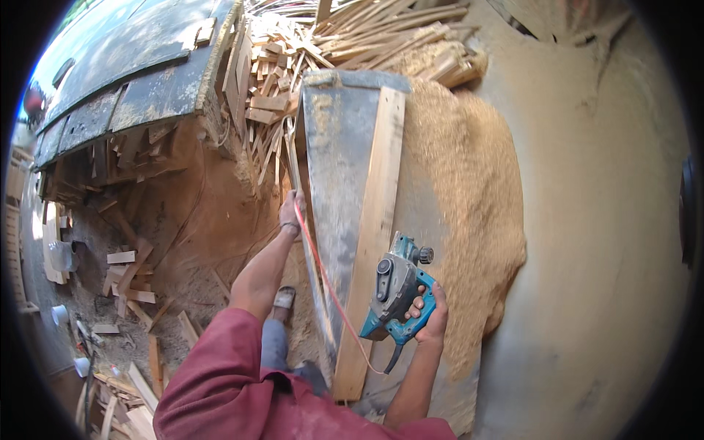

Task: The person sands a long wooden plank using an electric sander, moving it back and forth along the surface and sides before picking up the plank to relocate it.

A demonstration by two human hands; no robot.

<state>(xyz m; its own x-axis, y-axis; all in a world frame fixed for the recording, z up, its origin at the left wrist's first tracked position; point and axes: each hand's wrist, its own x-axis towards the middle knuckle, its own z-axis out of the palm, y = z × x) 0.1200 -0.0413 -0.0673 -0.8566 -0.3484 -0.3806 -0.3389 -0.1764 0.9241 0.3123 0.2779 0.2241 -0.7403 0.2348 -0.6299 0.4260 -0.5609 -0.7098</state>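
My right hand [434, 317] is wrapped round the rear handle of a teal and grey electric hand planer [394, 290]. The planer is over the near half of a long pale wooden plank [378, 198], which lies lengthwise on a grey, dusty workbench [334, 169]. Whether its sole touches the wood, I cannot tell. From the back of its handle a pinkish-red power cord [328, 282] crosses the plank up to the bench's left edge. There my left hand [290, 210] is closed round the cord, arm stretched forward.
A heap of sawdust [469, 198] covers the bench's right side. Offcuts and thin strips [275, 88] pile up beyond its far end. At left stands a dark-topped table [147, 95]. Scrap wood [132, 279] litters the floor, with a clear plastic container [63, 257] nearby.
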